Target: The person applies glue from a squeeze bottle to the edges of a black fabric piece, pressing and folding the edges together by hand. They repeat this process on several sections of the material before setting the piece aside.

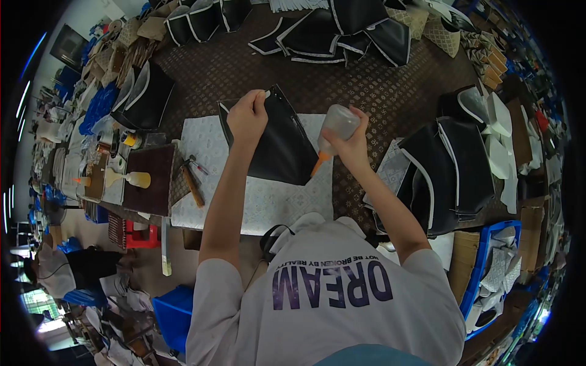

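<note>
My right hand [349, 145] is wrapped round a translucent squeeze bottle [340, 122], tilted with its orange nozzle [319, 162] pointing down. The nozzle tip is at the right edge of a black leather-like panel [278, 146], near its lower corner. My left hand [248, 117] is closed in a pinch at the panel's upper edge, where a small pale bit shows at the fingertips. Beneath the panel lies a white patterned sheet [278, 204]. Left of it rest a hammer [193, 184] and a small tool with a red part [196, 166].
Black pieces with pale edges are stacked at right [464, 165], at the back [342, 36] and at left [145, 94]. A yellowish bottle [138, 179] lies on a side board at left. Blue bins [174, 314] stand below the table. Another person [61, 268] is at far left.
</note>
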The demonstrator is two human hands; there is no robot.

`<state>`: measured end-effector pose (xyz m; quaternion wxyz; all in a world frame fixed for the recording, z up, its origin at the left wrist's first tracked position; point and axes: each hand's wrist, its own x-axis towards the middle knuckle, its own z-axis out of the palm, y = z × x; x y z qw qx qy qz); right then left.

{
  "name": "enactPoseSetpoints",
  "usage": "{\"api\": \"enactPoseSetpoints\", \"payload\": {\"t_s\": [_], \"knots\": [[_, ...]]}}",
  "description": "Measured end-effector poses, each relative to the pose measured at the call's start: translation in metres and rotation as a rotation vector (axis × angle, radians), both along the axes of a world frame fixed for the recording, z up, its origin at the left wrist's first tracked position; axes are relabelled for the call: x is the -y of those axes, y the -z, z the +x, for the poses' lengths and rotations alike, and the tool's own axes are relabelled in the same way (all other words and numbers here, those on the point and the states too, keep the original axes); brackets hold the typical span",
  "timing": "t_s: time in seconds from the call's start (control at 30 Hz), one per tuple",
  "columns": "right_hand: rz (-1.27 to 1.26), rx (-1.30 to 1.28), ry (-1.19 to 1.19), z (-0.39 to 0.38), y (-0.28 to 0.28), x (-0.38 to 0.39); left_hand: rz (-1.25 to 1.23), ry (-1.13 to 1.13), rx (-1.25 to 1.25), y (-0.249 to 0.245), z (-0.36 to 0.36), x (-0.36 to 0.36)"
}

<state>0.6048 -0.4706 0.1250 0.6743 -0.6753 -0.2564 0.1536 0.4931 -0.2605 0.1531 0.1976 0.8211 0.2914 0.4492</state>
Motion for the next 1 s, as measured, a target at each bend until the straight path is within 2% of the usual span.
{"api": "enactPoseSetpoints", "payload": {"t_s": [0.07, 0.1, 0.13, 0.17, 0.2, 0.23, 0.27, 0.33, 0.37, 0.4, 0.47, 0.53, 0.7, 0.77, 0.8, 0.83, 0.9, 1.0], "knots": [[0.013, -0.150, -0.018, 0.012, 0.012, 0.010, 0.042, -0.084, 0.024, -0.003, 0.005, 0.007], [-0.026, -0.230, 0.084, 0.021, 0.019, 0.017, 0.082, -0.123, 0.063, -0.002, 0.006, 0.008], [0.088, -0.479, -0.065, 0.036, 0.010, 0.031, 0.129, -0.123, 0.086, -0.001, 0.005, 0.008], [0.114, -0.640, 0.125, 0.034, -0.012, 0.036, 0.102, -0.112, 0.089, 0.000, 0.005, 0.011], [0.304, -0.627, 0.131, 0.050, 0.005, 0.048, 0.070, -0.064, 0.062, 0.000, 0.005, 0.014], [0.241, -0.648, 0.309, 0.058, -0.002, 0.054, 0.034, 0.009, -0.063, -0.002, 0.004, 0.018], [0.295, -0.593, 0.206, 0.069, 0.003, 0.067, -0.029, 0.119, -0.320, -0.004, 0.002, 0.022], [0.353, -0.685, 0.240, 0.084, -0.005, 0.083, -0.105, 0.412, -1.180, -0.018, -0.007, 0.028], [0.392, -0.688, 0.314, 0.081, -0.017, 0.083, -0.102, 0.601, -1.500, -0.024, -0.013, 0.029], [0.420, -0.686, 0.395, 0.075, -0.032, 0.083, -0.108, 0.727, -1.660, -0.025, -0.018, 0.030], [0.462, -0.685, 0.506, 0.058, -0.052, 0.083, -0.133, 0.800, -1.710, -0.010, -0.016, 0.018], [0.493, -0.686, 0.563, 0.050, -0.062, 0.088, -0.147, 0.754, -1.618, 0.027, 0.000, -0.007], [0.596, -0.610, 0.566, 0.048, -0.087, 0.093, -0.390, 0.770, -1.393, 0.012, 0.008, -0.046], [0.596, -0.560, 0.558, 0.050, -0.099, 0.093, -0.644, 0.583, -1.120, -0.033, -0.019, -0.029], [0.588, -0.528, 0.560, 0.050, -0.105, 0.093, -0.739, 0.483, -0.902, -0.015, -0.027, -0.033], [0.563, -0.484, 0.572, 0.047, -0.111, 0.090, -0.958, 0.530, -0.704, 0.031, -0.024, -0.055], [0.513, -0.403, 0.591, 0.047, -0.112, 0.085, -1.504, 0.690, -0.196, 0.012, -0.042, -0.047], [0.444, -0.306, 0.604, 0.046, -0.117, 0.074, -1.665, 0.718, 0.278, 0.053, -0.066, -0.055]]}}
